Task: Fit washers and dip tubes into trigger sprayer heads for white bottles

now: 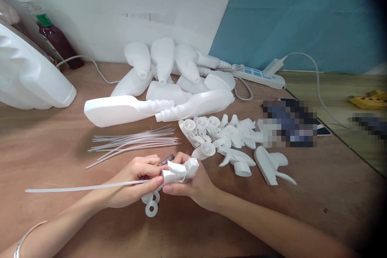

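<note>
A white plastic trigger sprayer head [180, 170] sits in my right hand [193, 183], low and just right of the frame's centre, its ribbed collar facing nine o'clock. My right fingers are curled shut around its body, thumb along the top. My left hand [134, 183] pinches a thin, translucent dip tube [84, 187] between thumb and fingertips, closed tight right where the tube meets the collar; the free length runs off toward nine o'clock, just above the bench [54, 149].

As I judge it, the tube goes in cleanly only if I grip close to its tip, keep it in line with the collar's opening and push straight, since so slender a tube looks ready to buckle or kink. Holding the head steady matters more than force.

Directly below my fingers, at six o'clock, lie small white washers [151, 205], flat rings, smooth and slightly glossy. At eleven o'clock a loose sheaf of spare tubes [136, 140] fans across the wood. At one to two o'clock is a heap of sprayer heads [223, 135], matte white, with curved triggers and flared shrouds. Beyond, at twelve, empty white bottles [160, 88] lie on their sides, necks ribbed and threaded. A white power strip [256, 75] with its cable rests at one o'clock against a blue panel, and a large white jug [27, 76] and a dark drink bottle [59, 40] stand at ten. The bench is warm brown, smooth wood laminate. A metal bangle [26, 238] circles my left wrist.
</note>
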`<state>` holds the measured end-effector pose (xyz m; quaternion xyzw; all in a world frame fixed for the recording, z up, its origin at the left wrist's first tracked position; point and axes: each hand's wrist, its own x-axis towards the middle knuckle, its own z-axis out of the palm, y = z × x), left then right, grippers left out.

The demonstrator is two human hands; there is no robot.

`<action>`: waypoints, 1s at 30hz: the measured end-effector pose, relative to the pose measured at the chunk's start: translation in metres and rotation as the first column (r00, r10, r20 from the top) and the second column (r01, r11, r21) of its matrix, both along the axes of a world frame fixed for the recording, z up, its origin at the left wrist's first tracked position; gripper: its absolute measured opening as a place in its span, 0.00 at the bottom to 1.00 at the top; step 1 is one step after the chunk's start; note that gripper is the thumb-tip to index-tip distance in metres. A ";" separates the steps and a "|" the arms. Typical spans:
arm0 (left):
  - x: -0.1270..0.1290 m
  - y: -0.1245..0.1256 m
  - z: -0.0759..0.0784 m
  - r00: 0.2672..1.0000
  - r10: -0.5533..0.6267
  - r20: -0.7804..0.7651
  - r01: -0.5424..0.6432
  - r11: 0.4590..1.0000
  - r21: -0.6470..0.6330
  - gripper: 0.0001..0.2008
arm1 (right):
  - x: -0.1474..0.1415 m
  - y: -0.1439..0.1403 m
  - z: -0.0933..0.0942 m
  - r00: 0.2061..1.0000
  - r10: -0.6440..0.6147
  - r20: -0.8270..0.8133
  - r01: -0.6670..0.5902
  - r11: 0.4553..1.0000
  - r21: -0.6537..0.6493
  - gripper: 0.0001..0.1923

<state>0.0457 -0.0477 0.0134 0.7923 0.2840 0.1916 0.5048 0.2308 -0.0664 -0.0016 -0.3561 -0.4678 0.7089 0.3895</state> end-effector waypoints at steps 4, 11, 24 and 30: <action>0.000 0.002 0.000 1.000 -0.015 -0.011 0.015 1.000 -0.015 0.19 | 0.000 0.000 -0.001 1.000 0.003 -0.019 -0.003 1.000 -0.011 0.19; -0.001 0.003 0.002 0.999 -0.031 -0.017 0.030 0.998 -0.056 0.18 | 0.000 -0.001 -0.002 0.999 0.006 -0.043 -0.006 1.000 -0.015 0.19; -0.003 0.003 0.003 0.998 -0.053 -0.023 0.051 0.996 -0.075 0.19 | 0.001 0.000 -0.003 1.000 0.003 -0.015 -0.004 0.999 -0.053 0.21; -0.002 0.002 0.006 0.998 -0.064 -0.019 0.062 0.995 -0.078 0.19 | 0.001 0.000 -0.002 0.999 0.017 -0.035 -0.019 0.996 -0.081 0.20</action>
